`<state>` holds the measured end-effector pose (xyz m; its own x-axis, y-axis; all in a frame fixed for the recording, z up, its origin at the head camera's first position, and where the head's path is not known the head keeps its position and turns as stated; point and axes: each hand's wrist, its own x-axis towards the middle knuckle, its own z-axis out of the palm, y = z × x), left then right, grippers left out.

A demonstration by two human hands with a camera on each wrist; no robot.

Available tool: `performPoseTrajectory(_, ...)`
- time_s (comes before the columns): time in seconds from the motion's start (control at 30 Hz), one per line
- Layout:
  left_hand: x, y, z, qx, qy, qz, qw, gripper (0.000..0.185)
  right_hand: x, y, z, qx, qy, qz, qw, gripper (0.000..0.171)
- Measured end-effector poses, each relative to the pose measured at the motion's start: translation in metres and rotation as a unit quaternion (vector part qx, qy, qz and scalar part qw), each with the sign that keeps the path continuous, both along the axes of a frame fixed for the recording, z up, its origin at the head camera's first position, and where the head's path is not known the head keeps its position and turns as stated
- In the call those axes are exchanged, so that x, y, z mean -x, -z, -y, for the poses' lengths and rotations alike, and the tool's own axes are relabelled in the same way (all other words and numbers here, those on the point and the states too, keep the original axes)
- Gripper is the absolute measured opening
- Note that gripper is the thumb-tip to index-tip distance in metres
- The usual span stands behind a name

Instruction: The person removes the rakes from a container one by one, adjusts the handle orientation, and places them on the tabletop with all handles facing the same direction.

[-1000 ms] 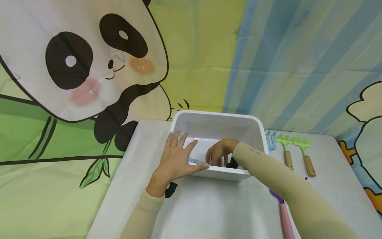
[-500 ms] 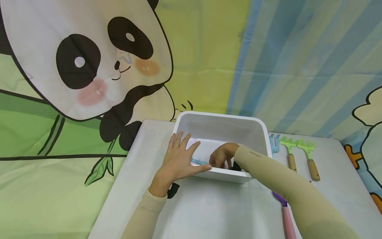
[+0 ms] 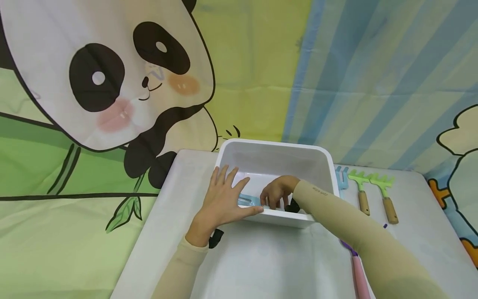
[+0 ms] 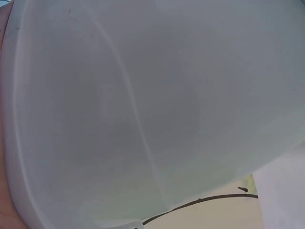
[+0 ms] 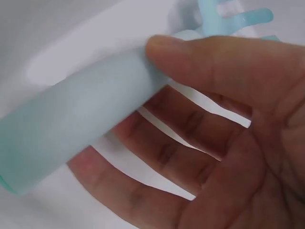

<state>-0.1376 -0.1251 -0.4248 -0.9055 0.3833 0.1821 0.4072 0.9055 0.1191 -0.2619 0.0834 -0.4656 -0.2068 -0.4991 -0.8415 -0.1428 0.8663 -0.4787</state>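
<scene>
A white plastic bin (image 3: 276, 145) stands on the white table (image 3: 261, 261). My left hand (image 3: 225, 197) lies flat against the bin's near left corner, fingers straight and thumb along the front rim. The left wrist view shows only the bin's wall (image 4: 152, 109). Inside the bin, my right hand (image 3: 275, 196) holds a light blue toy rake (image 3: 248, 201) low over the floor, tines pointing left. In the right wrist view the thumb presses on the rake's round handle (image 5: 86, 114), the fingers (image 5: 190, 129) lie spread beneath it, and the tines (image 5: 233, 14) show at the top.
Right of the bin lie another blue rake (image 3: 340, 176) and two green rakes with wooden handles (image 3: 360, 189) (image 3: 384, 195). A purple tool with a pink handle (image 3: 356, 270) lies near the front right. A panda backdrop rises behind the table.
The blue rake has shifted in the bin: only a thin blue strip showed by my left thumb before, now its tines are visible. My left hand stays on the bin.
</scene>
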Motion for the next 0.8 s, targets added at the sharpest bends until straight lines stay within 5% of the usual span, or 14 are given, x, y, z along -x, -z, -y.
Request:
performPoseTrajectory(0.2, 0.001, 0.001, 0.000, -0.001, 0.003, -0.002, 1.0000, 0.101, 0.006, -0.009, -0.005, 0.001, 0.024, -0.032, 0.999, 0.028)
performPoseTrajectory(0.53, 0.001, 0.002, 0.001, 0.003, 0.014, -0.015, 0.9998, 0.100, 0.010, -0.026, -0.020, 0.027, 0.058, -0.025, 0.998, 0.031)
performPoseTrajectory(0.8, 0.001, 0.000, 0.001, 0.000, 0.009, -0.007, 0.9999, 0.101, 0.012, -0.054, -0.041, 0.063, 0.083, -0.025, 0.994, 0.032)
